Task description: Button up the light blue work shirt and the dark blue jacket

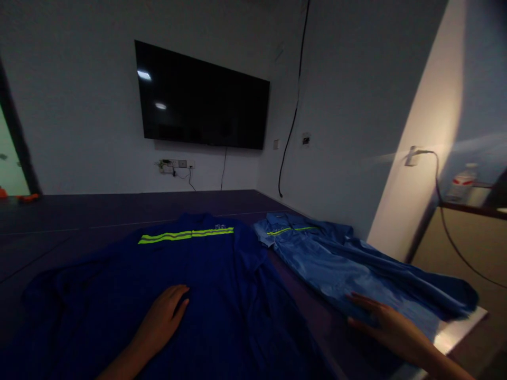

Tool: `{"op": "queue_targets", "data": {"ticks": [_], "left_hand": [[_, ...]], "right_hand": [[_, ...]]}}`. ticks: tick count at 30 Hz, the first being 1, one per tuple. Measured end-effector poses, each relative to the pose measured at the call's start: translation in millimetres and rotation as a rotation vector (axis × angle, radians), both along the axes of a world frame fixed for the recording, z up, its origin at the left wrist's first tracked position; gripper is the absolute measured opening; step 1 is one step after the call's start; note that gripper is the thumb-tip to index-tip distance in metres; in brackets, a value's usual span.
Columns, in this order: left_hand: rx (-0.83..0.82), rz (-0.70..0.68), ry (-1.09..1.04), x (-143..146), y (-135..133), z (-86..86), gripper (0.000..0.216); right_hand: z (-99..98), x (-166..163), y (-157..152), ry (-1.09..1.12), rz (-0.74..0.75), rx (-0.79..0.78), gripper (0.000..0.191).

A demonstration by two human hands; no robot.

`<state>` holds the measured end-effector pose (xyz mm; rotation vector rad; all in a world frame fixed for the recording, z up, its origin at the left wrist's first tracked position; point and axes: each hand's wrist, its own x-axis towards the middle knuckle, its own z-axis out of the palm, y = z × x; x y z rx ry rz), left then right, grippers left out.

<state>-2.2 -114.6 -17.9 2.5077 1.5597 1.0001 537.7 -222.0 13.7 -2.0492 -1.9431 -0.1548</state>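
Note:
A dark blue work jacket [209,269] with yellow-green reflective stripes across its chest lies spread on the dark purple table. My left hand [164,316] rests flat on its front, fingers stretched out and thumb apart. To the right is a second, lighter blue work jacket [325,258], with a narrower yellow-green stripe and one sleeve stretched towards the table's right edge. My right hand [382,323] is at this jacket's near side, fingers extended and slightly blurred. It holds nothing that I can see; whether it touches the cloth I cannot tell.
Behind the dark purple table [91,208] a black television [202,100] hangs on the wall, with sockets below. A black cable [295,113] dangles near the corner. On the right, a bottle [462,182] stands on a cabinet [443,248], and a cord runs from a wall socket.

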Motion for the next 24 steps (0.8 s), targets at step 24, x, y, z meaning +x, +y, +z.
{"op": "queue_targets", "data": {"ticks": [24], "left_hand": [[-0.294,0.992,-0.014,-140,21,36.6,0.041]], "right_hand": [[20.1,-249,141,0.001,0.276,-0.078,0.059]]}}
